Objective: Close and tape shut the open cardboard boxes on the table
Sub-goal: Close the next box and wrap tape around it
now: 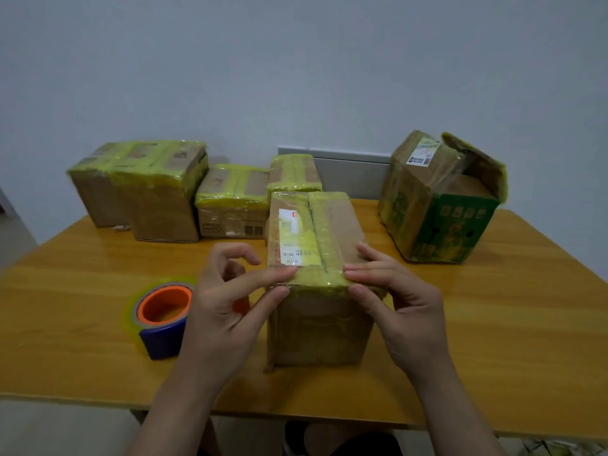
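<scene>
A closed cardboard box (pixel 320 327) stands in the middle of the wooden table (pixel 493 324), with yellow tape along its top seam and over the near top edge. My left hand (pixel 227 304) presses two fingers flat on the tape at the box's near left corner. My right hand (pixel 398 297) presses its fingertips on the tape at the near right corner. Neither hand grips anything. A roll of yellowish tape with an orange core and blue dispenser (pixel 161 315) lies on the table to the left of my left hand.
Three taped boxes line the back: a large one (pixel 148 192) at left, a small one (pixel 233 205) and another (pixel 294 174) behind the middle box. A green-printed box (pixel 441 205) at back right has its top flaps standing open. A grey wall is behind.
</scene>
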Available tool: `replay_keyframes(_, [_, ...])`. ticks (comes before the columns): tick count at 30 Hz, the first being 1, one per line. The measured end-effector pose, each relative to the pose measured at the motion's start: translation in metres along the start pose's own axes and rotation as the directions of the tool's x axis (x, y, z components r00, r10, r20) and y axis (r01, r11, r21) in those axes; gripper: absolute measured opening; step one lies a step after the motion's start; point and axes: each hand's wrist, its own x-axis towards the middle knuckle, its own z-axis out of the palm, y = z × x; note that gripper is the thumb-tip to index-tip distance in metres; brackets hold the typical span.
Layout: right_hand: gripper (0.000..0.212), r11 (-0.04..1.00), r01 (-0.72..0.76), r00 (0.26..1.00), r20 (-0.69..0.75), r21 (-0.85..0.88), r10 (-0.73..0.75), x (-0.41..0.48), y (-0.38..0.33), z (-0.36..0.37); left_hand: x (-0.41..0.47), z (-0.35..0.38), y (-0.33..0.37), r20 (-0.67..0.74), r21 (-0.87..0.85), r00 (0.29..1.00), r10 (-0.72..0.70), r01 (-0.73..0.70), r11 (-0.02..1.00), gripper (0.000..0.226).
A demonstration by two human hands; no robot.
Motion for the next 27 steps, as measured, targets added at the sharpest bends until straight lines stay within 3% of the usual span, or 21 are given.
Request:
replay_keyframes(6, [0.014, 0.991, -0.015, 0.999, -0.034, 0.133, 0.02, 0.002, 0.002, -0.005, 0.0, -0.008, -0.001, 0.083, -0.087, 0.997, 0.001, 0.006, 0.996, 0.029])
replay_keyframes(11, [0.014, 0.986, -0.038, 0.999, -0.014, 0.161, 0.04, 0.007, 0.003, -0.008, 0.013, -0.009, -0.011, 0.244, -0.41, 0.953, -0.18, 0.269, 0.871, 0.016])
replay_keyframes(14, [0.017, 0.975, -0.082, 0.996, 0.038, 0.206, 0.076, 0.008, 0.003, -0.013, 0.016, -0.011, -0.013, 0.217, -0.363, 0.965, -0.146, 0.218, 0.906, 0.02])
replay_keyframes(18, [0.015, 0.981, -0.076, 0.997, 0.037, 0.178, 0.071, 0.007, 0.003, -0.015, 0.016, -0.015, -0.012, 0.131, -0.144, 0.991, 0.023, -0.004, 0.99, 0.02])
replay_keyframes(23, [0.012, 0.995, -0.028, 1.0, 0.004, 0.098, 0.028, 0.007, -0.001, -0.012, 0.014, -0.006, -0.007, 0.16, -0.331, 0.976, -0.146, 0.192, 0.924, 0.012])
replay_keyframes(27, [0.012, 0.997, -0.027, 1.0, 0.009, 0.076, 0.027, 0.007, -0.003, -0.012, 0.013, -0.004, -0.004, 0.146, -0.321, 0.98, -0.138, 0.179, 0.93, 0.013])
